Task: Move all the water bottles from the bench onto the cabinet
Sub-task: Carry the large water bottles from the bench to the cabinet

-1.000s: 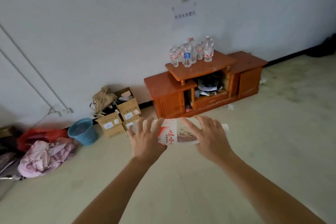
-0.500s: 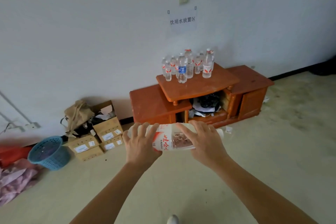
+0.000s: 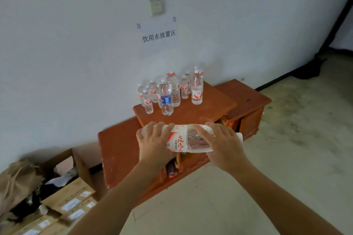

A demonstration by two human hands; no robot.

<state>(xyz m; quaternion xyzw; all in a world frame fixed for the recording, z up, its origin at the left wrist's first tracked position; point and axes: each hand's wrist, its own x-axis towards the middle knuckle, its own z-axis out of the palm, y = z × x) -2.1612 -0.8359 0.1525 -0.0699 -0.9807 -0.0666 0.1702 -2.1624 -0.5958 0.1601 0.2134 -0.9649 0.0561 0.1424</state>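
1. Your left hand [image 3: 154,145] wraps the base end and your right hand [image 3: 222,146] the neck end of a large water bottle [image 3: 188,140], both grips closed on it; it lies sideways in the air, just above the cabinet [image 3: 212,105].
2. Risk: standing it up carelessly could topple the cluster of bottles [image 3: 168,91] (they stand close together).
3. The cabinet's raised wooden top has bare space in front; a wall sign [image 3: 159,36] hangs above, cardboard boxes [image 3: 70,198] sit left.
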